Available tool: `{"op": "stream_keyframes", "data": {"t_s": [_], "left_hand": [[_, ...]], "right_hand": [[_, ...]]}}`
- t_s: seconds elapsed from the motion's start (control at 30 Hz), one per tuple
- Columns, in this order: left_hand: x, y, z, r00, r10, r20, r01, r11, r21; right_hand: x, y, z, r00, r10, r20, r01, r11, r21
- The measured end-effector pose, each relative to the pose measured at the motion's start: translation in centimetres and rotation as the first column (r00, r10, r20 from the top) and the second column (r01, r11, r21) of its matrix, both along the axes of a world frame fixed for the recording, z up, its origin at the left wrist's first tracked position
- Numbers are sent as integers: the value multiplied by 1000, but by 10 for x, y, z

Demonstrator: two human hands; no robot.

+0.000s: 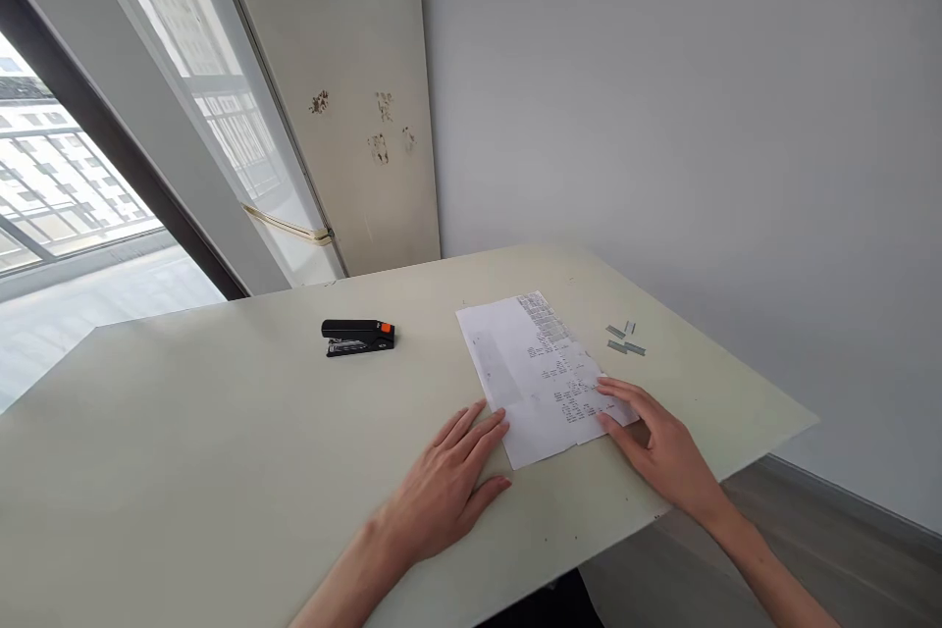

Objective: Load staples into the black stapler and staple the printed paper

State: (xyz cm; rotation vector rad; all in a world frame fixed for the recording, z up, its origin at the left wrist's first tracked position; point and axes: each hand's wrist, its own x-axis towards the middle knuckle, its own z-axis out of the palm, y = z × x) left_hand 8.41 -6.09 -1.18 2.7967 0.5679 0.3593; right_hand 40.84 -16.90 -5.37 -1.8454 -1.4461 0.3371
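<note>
Left hand [447, 483] and right hand [666, 456], unclenched, touch opposite sides of paper [519, 368] between them.

Can't read print [574, 402] on paper [515, 383], too sml. Can't see bit of paper's R edge under R hand [666, 456], L forearm [353, 574] past btm edge, or all of fridge [368, 39], cut by top edge.

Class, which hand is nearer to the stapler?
Left. The left hand lies right of the stapler, toward the camera; the right hand is farther right, touching the paper.
</note>
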Motion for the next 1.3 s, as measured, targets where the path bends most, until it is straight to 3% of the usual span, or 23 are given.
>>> {"op": "stream_keyframes", "data": {"t_s": [0.17, 0.43, 0.6, 0.73, 0.83, 0.9, 1.03, 1.17, 1.3], "left_hand": [[-23, -16, 5, 999, 39, -12, -39, 999, 36], [-77, -61, 9, 982, 187, 37, -187, 982, 4], [-97, -38, 12, 935, 328, 136, -323, 945, -62], [-113, -13, 1, 903, 415, 114, -417, 909, -8], [-127, -7, -8, 901, 432, 39, -433, 901, 26], [-137, -5, -11, 900, 437, 1, -437, 899, 27], [-155, 2, -11, 892, 450, -29, -450, 893, 17], [-167, 9, -12, 882, 470, 16, -470, 883, 5], [-168, 13, -13, 855, 508, 104, -506, 861, -44]], "right_hand": [[2, 2, 3, 993, -19, -119, 16, 1000, -24], [-22, -3, 3, 962, 271, 22, -268, 958, -105], [-62, 23, 10, 873, 470, 129, -454, 880, -140], [-97, 36, 14, 817, 557, 147, -545, 830, -115], [-101, 36, 12, 837, 541, 81, -537, 841, -60], [-85, 35, 6, 897, 434, 88, -435, 900, -1], [-16, 40, -13, 978, 41, 204, -60, 994, 87], [62, 57, -24, 951, -227, 210, 227, 974, 27], [103, 82, -20, 955, -237, 177, 241, 970, -1]]}}
